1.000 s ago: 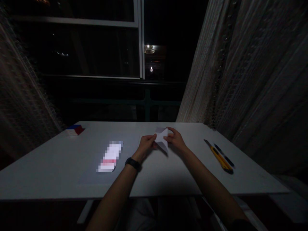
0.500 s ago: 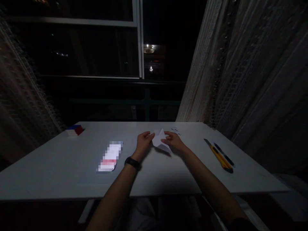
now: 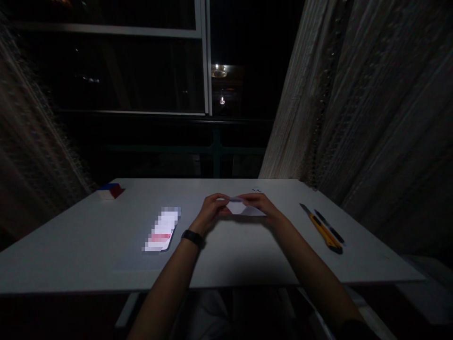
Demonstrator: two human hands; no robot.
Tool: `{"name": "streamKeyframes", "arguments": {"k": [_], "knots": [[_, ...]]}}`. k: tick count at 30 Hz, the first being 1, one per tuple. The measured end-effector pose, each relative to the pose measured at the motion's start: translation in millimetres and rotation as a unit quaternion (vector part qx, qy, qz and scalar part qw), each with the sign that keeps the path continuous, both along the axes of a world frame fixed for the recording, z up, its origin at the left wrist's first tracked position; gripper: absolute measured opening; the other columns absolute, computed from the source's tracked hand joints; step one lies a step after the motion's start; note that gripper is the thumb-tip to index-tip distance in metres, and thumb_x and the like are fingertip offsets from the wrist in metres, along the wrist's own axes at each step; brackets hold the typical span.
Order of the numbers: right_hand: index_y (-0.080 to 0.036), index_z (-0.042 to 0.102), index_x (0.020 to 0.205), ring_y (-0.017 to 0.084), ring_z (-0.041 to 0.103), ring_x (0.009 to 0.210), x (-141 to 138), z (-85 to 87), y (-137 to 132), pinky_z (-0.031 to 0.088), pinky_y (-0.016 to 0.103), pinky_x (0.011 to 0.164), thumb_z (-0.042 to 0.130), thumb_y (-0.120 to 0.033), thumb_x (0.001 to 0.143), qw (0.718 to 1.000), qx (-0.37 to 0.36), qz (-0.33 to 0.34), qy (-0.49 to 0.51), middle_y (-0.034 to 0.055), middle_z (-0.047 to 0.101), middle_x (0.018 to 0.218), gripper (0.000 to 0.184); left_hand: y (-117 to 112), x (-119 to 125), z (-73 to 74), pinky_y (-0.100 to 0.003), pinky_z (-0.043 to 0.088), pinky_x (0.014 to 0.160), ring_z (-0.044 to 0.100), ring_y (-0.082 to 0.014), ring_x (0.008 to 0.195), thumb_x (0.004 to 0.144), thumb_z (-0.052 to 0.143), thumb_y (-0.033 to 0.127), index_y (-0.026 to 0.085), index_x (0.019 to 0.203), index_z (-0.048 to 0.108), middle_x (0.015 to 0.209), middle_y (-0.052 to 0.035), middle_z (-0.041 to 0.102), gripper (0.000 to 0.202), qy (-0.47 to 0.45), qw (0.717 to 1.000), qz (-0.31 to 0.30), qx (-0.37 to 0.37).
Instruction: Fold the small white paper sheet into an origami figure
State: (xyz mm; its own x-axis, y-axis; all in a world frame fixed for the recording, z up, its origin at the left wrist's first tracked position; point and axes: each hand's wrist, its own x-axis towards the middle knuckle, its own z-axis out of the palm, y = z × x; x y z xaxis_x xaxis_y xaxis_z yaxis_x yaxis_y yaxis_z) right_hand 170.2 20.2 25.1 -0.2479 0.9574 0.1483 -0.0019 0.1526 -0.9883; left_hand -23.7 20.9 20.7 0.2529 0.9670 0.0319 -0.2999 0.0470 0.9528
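Note:
A small folded piece of white paper (image 3: 238, 207) is held low over the white table (image 3: 247, 255), near its middle. My left hand (image 3: 211, 211) pinches the paper's left side; a dark watch sits on that wrist. My right hand (image 3: 261, 205) grips the paper's right side, fingers curled over its top edge. The paper lies nearly flat between the two hands. The scene is dim.
A pale card or packet with a red band (image 3: 162, 230) lies left of my hands. A yellow utility knife (image 3: 321, 229) and a dark pen (image 3: 330, 227) lie at the right. A coloured cube (image 3: 110, 191) sits at the far left corner. Curtains hang on both sides of a dark window.
The paper stood up as a pointed shape between my hands; it has been tipped down and now lies nearly flat. Both hands stayed on it and drew slightly closer together.

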Motion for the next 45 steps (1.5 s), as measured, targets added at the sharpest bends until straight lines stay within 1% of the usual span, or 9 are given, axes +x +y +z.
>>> {"name": "streamKeyframes", "arguments": {"k": [4,9,15,20,23,27,36,41,45], "knots": [[-0.018,0.072,0.083,0.02,0.06,0.077,5.4,5.5,-5.9,0.042,0.032,0.075,0.07,-0.027,0.058,0.998,0.001,0.065,-0.026,0.0047,0.07,0.083,0.027,-1.1,-0.8,1.5,-0.031,0.052,0.056,0.063,-0.0191,0.059,0.058,0.062,0.016,0.011,0.078,0.063,0.065,-0.0064,0.066,0.02,-0.016,1.0,-0.016,0.004],[-0.014,0.071,0.088,0.02,0.061,0.074,6.1,5.6,-9.9,0.042,0.033,0.073,0.072,-0.03,0.059,0.991,-0.016,0.127,-0.026,0.0065,0.069,0.083,0.033,0.4,-1.8,-1.1,-0.029,0.05,0.055,0.062,-0.0179,0.056,0.057,0.059,0.019,0.009,0.069,0.064,0.061,-0.0068,0.064,0.016,-0.021,0.999,-0.006,0.036],[-0.013,0.068,0.076,0.014,0.058,0.06,-2.1,-4.4,-4.3,0.041,0.026,0.059,0.074,-0.033,0.057,0.998,0.034,0.041,-0.033,0.0024,0.066,0.066,0.028,-0.1,3.9,-2.4,-0.024,0.044,0.048,0.055,-0.0126,0.05,0.058,0.067,0.034,0.011,0.064,0.064,0.055,-0.0028,0.059,0.024,0.046,0.993,0.049,0.099],[-0.016,0.059,0.088,0.012,0.053,0.046,-6.9,-14.0,-1.5,0.036,0.022,0.045,0.077,-0.029,0.051,0.999,0.03,0.028,-0.023,-0.0022,0.062,0.057,0.043,-0.3,8.7,-2.3,-0.02,0.036,0.044,0.044,-0.0079,0.041,0.058,0.072,0.037,0.012,0.087,0.066,0.043,0.0052,0.049,0.039,0.111,0.981,0.083,0.136],[-0.013,0.061,0.072,0.009,0.048,0.043,-11.3,-15.1,-2.3,0.032,0.021,0.043,0.074,-0.034,0.055,0.999,0.024,0.0,-0.034,-0.0016,0.058,0.051,0.03,-0.2,9.5,-2.1,-0.019,0.033,0.042,0.042,-0.0069,0.041,0.058,0.071,0.038,0.011,0.073,0.066,0.043,0.0045,0.049,0.031,0.134,0.975,0.102,0.142],[-0.012,0.06,0.055,0.008,0.043,0.041,-18.2,-13.1,-4.5,0.029,0.022,0.043,0.076,-0.037,0.051,0.998,0.015,-0.05,-0.046,-0.0018,0.054,0.045,0.03,-0.9,10.3,-1.8,-0.019,0.034,0.044,0.044,-0.0071,0.042,0.054,0.074,0.039,0.012,0.061,0.062,0.045,0.0027,0.052,0.03,0.111,0.983,0.098,0.113],[-0.011,0.062,0.055,0.009,0.044,0.042,-13.0,-10.9,-4.9,0.029,0.023,0.043,0.076,-0.041,0.05,0.998,-0.006,-0.031,-0.048,-0.0003,0.054,0.046,0.033,-3.5,7.9,0.2,-0.022,0.041,0.046,0.052,-0.0102,0.046,0.048,0.078,0.039,0.011,0.054,0.058,0.05,-0.0014,0.057,0.034,0.052,0.995,0.077,0.038],[-0.011,0.061,0.053,0.009,0.044,0.041,-15.6,-11.8,-5.5,0.031,0.023,0.043,0.075,-0.04,0.051,0.995,0.016,-0.065,-0.07,-0.001,0.053,0.044,0.032,-2.6,7.5,0.3,-0.024,0.044,0.052,0.057,-0.0131,0.054,0.047,0.08,0.031,0.011,0.073,0.065,0.059,-0.0036,0.063,0.036,0.027,0.996,0.073,0.045],[-0.011,0.065,0.063,0.012,0.051,0.045,-16.0,-13.2,-6.3,0.036,0.024,0.045,0.075,-0.036,0.053,0.998,0.016,-0.027,-0.059,0.001,0.059,0.05,0.028,0.6,6.5,-1.4,-0.024,0.043,0.05,0.057,-0.0132,0.051,0.044,0.082,0.026,0.01,0.079,0.066,0.054,-0.0031,0.062,0.041,0.045,0.993,0.085,0.065]]}}
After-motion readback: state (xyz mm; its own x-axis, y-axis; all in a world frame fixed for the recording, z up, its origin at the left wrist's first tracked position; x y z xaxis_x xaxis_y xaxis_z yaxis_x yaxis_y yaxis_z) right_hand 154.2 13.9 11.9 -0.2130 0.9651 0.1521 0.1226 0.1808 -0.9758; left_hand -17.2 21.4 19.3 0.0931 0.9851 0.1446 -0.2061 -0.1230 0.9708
